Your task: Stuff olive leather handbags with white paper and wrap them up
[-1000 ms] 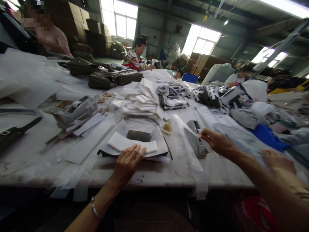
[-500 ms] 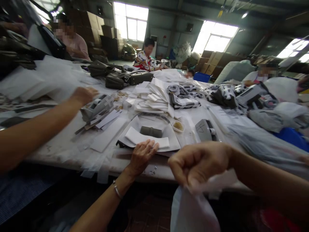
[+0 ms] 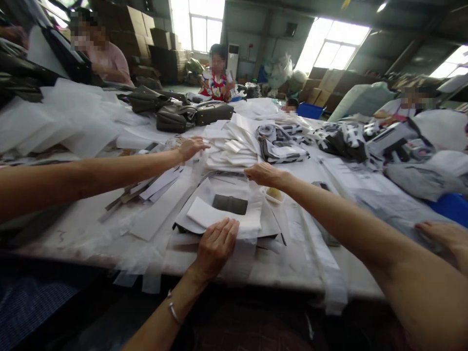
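Note:
A flat dark bag (image 3: 182,230) lies before me under a white sheet. On it rest a folded white padding strip (image 3: 204,219) and a small dark rectangular piece (image 3: 230,204). My left hand (image 3: 218,240), wearing a bracelet, lies flat with its fingertips on the strip's near edge. My right hand (image 3: 263,174) reaches across to the bag's far edge, by its handle (image 3: 219,174). Its fingers are curled closed; what they hold, if anything, is hidden. Just beyond, a white paper pile (image 3: 236,146) is close to another person's outstretched hand (image 3: 193,147).
A small tub (image 3: 274,195) of yellowish stuff sits beside my right wrist. Paper strips (image 3: 161,185) lie left, wrapped bags (image 3: 283,146) farther back. Another person's hand (image 3: 440,234) is at far right. Clear tape strips hang over the table's front edge (image 3: 270,278).
My right hand has moved from the near right, where it pinched a thin white sheet, forward to the bag's far edge. The co-worker's arm at left has reached rightward to the paper pile.

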Tool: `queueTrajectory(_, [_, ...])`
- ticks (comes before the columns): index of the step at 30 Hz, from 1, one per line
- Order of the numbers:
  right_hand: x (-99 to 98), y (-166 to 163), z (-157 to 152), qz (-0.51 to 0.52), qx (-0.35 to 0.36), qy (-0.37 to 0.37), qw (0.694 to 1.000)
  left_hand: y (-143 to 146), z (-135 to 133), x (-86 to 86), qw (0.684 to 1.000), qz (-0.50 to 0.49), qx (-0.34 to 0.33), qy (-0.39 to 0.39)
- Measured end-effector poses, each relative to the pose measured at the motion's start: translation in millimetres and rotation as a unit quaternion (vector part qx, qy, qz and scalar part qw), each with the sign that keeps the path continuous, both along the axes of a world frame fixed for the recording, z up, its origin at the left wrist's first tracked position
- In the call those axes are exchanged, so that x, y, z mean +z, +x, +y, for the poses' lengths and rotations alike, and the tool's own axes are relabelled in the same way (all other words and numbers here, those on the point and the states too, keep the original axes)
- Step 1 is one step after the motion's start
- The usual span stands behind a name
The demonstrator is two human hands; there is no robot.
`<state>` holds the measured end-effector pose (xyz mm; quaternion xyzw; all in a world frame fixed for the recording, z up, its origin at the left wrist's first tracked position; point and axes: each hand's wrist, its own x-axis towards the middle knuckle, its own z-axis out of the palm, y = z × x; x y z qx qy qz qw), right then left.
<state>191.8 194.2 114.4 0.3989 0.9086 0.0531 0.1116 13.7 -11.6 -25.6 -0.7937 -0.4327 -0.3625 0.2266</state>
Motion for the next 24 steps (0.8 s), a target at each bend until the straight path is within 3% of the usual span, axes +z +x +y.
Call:
queueTrajectory(7, [-36.0,-7,14,0.071,-0.017,-0.006,0.997,-1,1,1.8,1.000,0.003,-0.003,-0.011])
queueTrajectory(11, [-18.2,13,4,0.134,-0.065,0.057,0.987,-5,1,9.0,1.000,-0.001,-0.013,-0.021])
queueTrajectory(14, [5.5,50,-21,0.267,-0.117,0.121,0.949,-14,5,22.0,0.999,-0.038,-0.022,-0.030])
queueTrajectory(16, [10.2,80,-45,0.332,-0.175,0.117,0.919,-24,7,32.6,0.997,-0.067,-0.022,-0.036])
queueTrajectory(18, [-0.8,105,-70,0.336,-0.249,0.019,0.908,-34,10,42.1,0.995,-0.091,-0.017,-0.043])
queueTrajectory(20, [-25.6,114,-90,0.348,-0.283,-0.143,0.883,-42,11,48.7,0.993,-0.108,-0.014,-0.044])
queueTrajectory(22, [-55.5,101,-100,0.437,-0.262,-0.250,0.824,-47,11,51.7,0.992,-0.116,-0.016,-0.040])
queueTrajectory(24, [-80.5,72,-100,0.566,-0.223,-0.287,0.740,-49,10,51.8,0.992,-0.118,-0.023,-0.037])
